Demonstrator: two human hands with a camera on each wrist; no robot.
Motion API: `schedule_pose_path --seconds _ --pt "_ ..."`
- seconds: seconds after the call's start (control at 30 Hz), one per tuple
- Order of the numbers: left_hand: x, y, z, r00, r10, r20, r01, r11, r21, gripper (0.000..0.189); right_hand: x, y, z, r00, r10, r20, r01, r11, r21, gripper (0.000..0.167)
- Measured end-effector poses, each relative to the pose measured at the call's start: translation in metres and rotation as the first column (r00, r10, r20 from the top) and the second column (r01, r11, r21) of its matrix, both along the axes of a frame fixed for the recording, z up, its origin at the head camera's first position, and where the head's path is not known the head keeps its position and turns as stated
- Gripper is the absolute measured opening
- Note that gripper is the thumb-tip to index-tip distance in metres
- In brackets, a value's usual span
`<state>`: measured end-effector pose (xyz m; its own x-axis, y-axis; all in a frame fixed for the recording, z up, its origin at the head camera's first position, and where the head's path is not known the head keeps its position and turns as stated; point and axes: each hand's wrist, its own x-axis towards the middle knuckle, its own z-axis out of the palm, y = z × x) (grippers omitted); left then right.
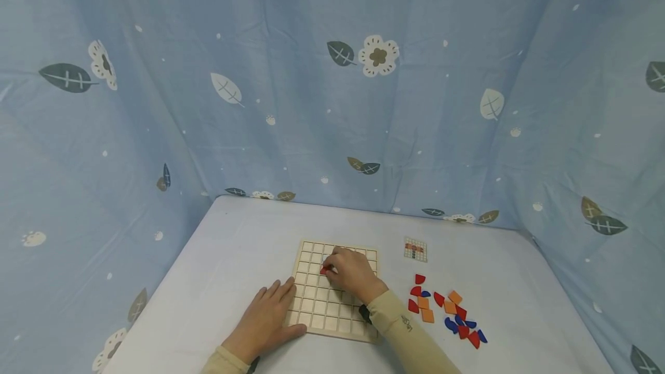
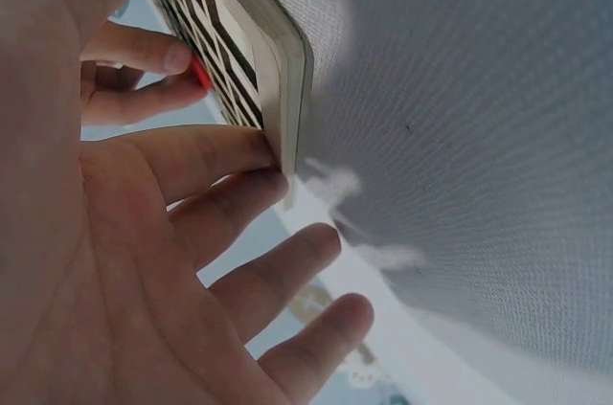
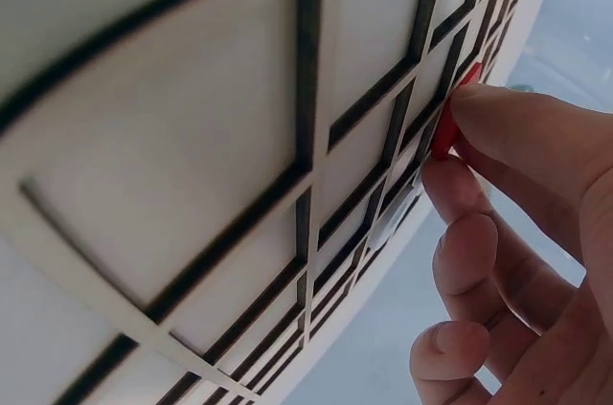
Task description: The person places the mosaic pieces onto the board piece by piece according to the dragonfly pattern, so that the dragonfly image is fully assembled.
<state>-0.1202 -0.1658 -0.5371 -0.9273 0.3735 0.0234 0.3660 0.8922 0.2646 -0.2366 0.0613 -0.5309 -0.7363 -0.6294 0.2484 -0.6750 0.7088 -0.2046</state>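
A pale wooden board (image 1: 312, 307) with a grid of square cells lies flat on the white table. My right hand (image 1: 354, 275) is over the upper middle of the grid, pinching a small red piece (image 3: 448, 127) between thumb and fingertips. The piece touches or nearly touches the grid lines; its full shape is hidden by the fingers. My left hand (image 1: 266, 317) rests at the board's left edge, fingers extended. In the left wrist view, its index and middle fingertips (image 2: 257, 148) touch the board's side. A pale bluish patch shows in a cell beside the red piece, too unclear to identify.
Right of the board lie loose flat pieces: red quarter-rounds (image 1: 420, 279), orange squares (image 1: 428, 316) and blue curved pieces (image 1: 451, 325). Behind them is a small patterned card (image 1: 415, 249) with a printed grid. A blue leaf-print curtain (image 1: 301, 131) encloses the table's back and sides.
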Motion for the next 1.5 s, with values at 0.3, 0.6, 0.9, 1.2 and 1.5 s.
schedule_pose_path --seconds 0.3,0.6,0.9,1.2,1.5 --pt "0.0000 0.0006 0.0009 1.000 0.001 -0.005 -0.001 1.000 -0.010 0.090 -0.0012 -0.0014 -0.0017 1.000 -0.019 0.019 0.019 1.000 0.022 0.011" --pt "0.0004 0.0009 0.0010 1.000 0.005 -0.008 -0.005 1.000 -0.016 0.090 -0.0025 -0.0025 -0.0020 0.998 -0.044 0.034 0.043 0.998 0.037 0.013" --pt "0.0006 0.0009 0.0001 1.000 0.003 -0.019 -0.004 1.000 -0.016 0.089 -0.0025 -0.0027 -0.0011 0.996 -0.061 0.063 0.059 0.998 0.034 0.012" --pt "0.0004 0.0011 0.0014 1.000 0.001 -0.011 -0.001 1.000 -0.015 0.090 0.0000 -0.0012 -0.0024 0.998 -0.048 0.047 0.047 0.999 0.019 0.014" --pt "0.0003 0.0014 0.0020 1.000 0.003 0.000 -0.003 1.000 -0.024 0.089 -0.0010 0.0042 -0.0038 0.999 -0.032 -0.009 0.032 0.999 0.014 0.022"
